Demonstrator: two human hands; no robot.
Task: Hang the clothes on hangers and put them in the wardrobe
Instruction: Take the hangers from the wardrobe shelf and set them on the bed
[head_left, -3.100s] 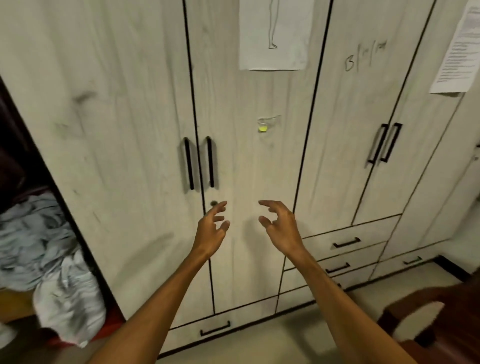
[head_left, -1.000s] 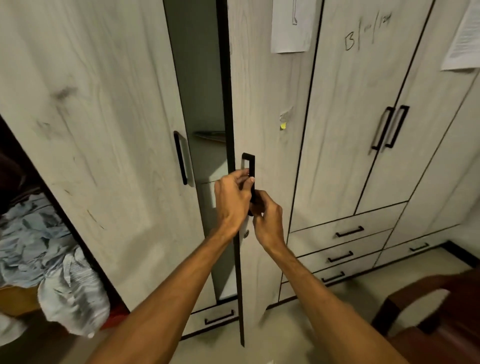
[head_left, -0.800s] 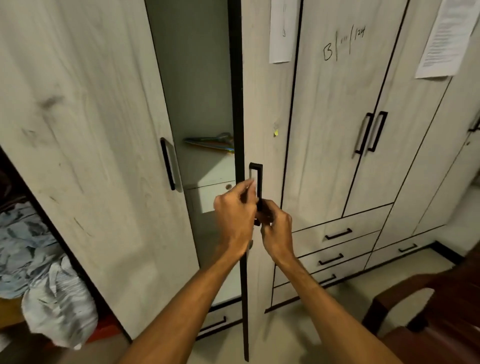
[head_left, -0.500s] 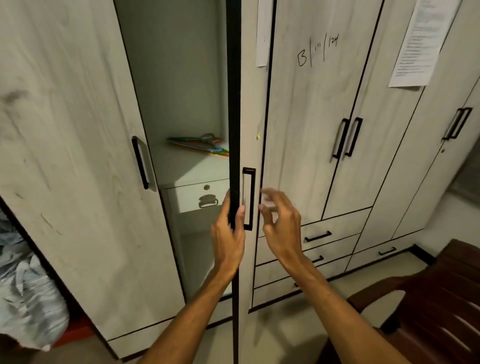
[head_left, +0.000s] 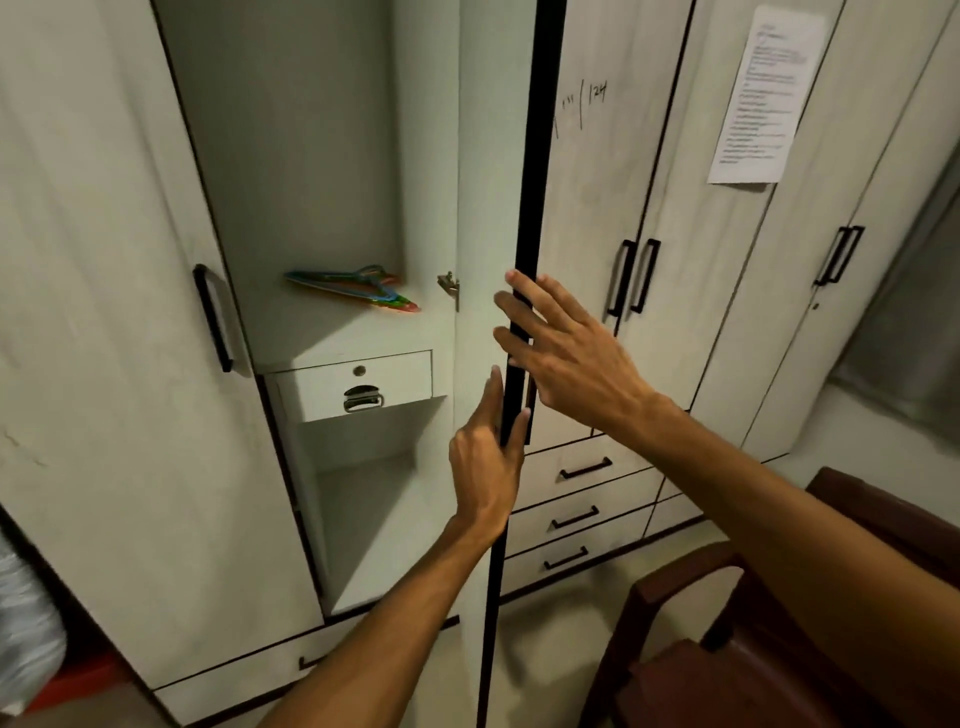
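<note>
At the centre of the frame the wardrobe door (head_left: 488, 156) stands swung out towards us, seen almost edge-on, its black edge running from top to bottom; our left grip (head_left: 485, 467) pinches that edge low down, thumb on the outer side and forefinger laid straight up the pale inner face; our right grip (head_left: 571, 358) sits just above it, fingers spread and straight, holding nothing, the tips lying across the black edge; whether they press on it we cannot tell; left of the door the wardrobe (head_left: 291, 156) shows its open compartment, and there, at mid height, a stack of coloured hangers (head_left: 358, 291) lies flat on a shelf (head_left: 332, 332), near the small metal latch (head_left: 448, 285) on the door's inner face; under the shelf sits a small drawer (head_left: 400, 379) with a keyhole and a metal pull; at the far lower left edge we see a pale bundle of clothes (head_left: 26, 613), blurred and mostly cut off, with something red (head_left: 67, 686) beneath it; a closed door with a black handle (head_left: 213, 317) fills the left of the frame; at the upper right a printed sheet (head_left: 753, 98) is stuck to another door; at the lower right stands a dark brown chair (head_left: 727, 649), beside three low drawers (head_left: 613, 488)
</note>
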